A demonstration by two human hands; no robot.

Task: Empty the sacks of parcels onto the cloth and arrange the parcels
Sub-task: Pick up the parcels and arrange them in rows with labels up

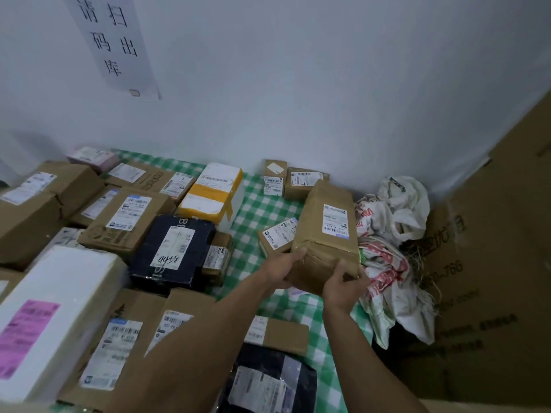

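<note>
A long brown taped parcel [326, 234] with a white label is held above the green-and-white checked cloth [262, 210]. My left hand [283, 268] grips its near left corner and my right hand [344, 286] grips its near right end. A small labelled box [277, 235] lies just left of it on the cloth. Crumpled white sacks [390, 242] with red print are heaped to the right. Several cardboard parcels, a dark blue box [174, 251] and a yellow-taped white box [213, 195] cover the cloth's left side.
A white wall with a paper notice [114, 43] closes the back. Large cardboard cartons [489, 278] stand along the right. Two small boxes [293, 180] sit against the wall. A white foam box [56, 311] and a dark plastic-wrapped parcel [268, 380] lie near me.
</note>
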